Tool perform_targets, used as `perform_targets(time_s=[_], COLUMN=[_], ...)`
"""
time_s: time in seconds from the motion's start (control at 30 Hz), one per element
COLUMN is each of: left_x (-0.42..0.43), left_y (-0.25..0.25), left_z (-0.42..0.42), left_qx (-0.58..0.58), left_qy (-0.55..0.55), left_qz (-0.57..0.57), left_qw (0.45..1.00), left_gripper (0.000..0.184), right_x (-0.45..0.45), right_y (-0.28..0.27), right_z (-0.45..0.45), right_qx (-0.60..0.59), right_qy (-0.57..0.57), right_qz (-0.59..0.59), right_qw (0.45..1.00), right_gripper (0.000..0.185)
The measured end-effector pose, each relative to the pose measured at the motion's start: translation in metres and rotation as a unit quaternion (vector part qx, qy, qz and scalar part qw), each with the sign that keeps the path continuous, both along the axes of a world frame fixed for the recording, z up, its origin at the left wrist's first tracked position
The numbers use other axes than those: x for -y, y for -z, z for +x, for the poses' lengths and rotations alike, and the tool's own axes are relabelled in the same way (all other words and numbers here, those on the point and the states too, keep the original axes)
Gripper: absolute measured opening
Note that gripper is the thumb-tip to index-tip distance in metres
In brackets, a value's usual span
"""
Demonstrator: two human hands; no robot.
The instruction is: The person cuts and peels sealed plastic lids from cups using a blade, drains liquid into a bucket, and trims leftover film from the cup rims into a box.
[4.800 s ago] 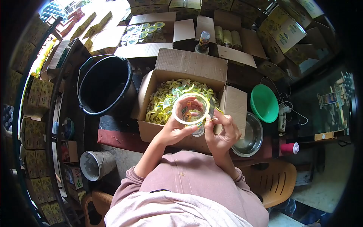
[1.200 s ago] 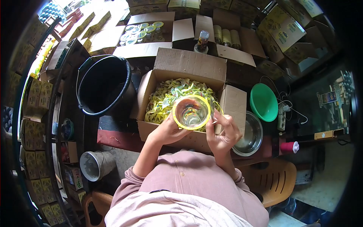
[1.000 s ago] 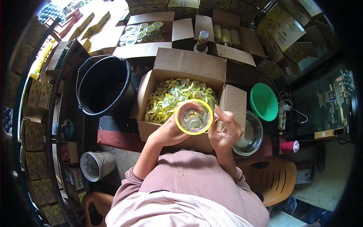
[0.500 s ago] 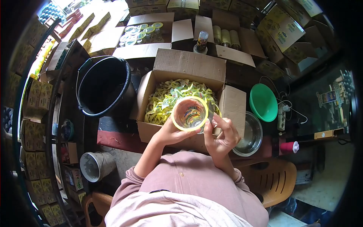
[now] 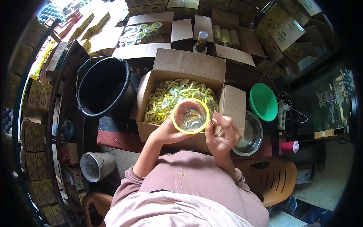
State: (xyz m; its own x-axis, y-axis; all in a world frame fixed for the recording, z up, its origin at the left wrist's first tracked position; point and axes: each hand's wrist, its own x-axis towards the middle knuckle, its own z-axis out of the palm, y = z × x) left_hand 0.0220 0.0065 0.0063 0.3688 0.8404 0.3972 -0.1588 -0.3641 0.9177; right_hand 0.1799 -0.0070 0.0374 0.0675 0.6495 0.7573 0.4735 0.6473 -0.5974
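Left hand (image 5: 168, 130): wrapped round the cup from its left and lower side, gripping firmly
Cup (image 5: 191, 116): clear, yellow-rimmed, held above the front part of the carton, mouth turned up toward the head camera
Right hand (image 5: 224, 134): raised just beside the cup's right side, thumb and forefinger drawn narrow near the rim; cannot tell what, if anything, is pinched there
Carton (image 5: 189, 60): flaps spread, sitting just beyond both hands
Strips (image 5: 162, 102): yellow and pale green, heaped loosely inside the carton
Black bucket (image 5: 130, 90): standing left of the carton, wire handle attached
Basin (image 5: 255, 132): shiny, partly hidden under the carton's right flap
Green bowl (image 5: 263, 102): right of the carton, near the basin
Spool (image 5: 288, 148): pink, farther right, well apart from the hands
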Motion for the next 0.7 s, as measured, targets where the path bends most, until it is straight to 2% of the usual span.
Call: perform_targets(time_s=[0.2,0.6,0.7], left_x=[0.0,0.0,0.0], left_y=[0.0,0.002,0.007], left_z=[0.0,-0.003,0.002], left_qx=[0.057,-0.013,0.063], left_qy=[0.009,0.022,-0.001], left_qz=[-0.04,0.006,-0.061], left_qw=[0.998,1.0,0.996], left_gripper=[0.077,0.073,0.069], right_x=[0.004,-0.006,-0.005], right_y=[0.001,0.002,0.001], right_z=[-0.002,-0.001,0.0], right_qx=[-0.028,0.0,-0.012], right_qy=[0.003,0.0,0.003], right_qz=[-0.003,0.011,-0.017], right_qw=[1.0,1.0,1.0], right_gripper=[0.027,0.03,0.029])
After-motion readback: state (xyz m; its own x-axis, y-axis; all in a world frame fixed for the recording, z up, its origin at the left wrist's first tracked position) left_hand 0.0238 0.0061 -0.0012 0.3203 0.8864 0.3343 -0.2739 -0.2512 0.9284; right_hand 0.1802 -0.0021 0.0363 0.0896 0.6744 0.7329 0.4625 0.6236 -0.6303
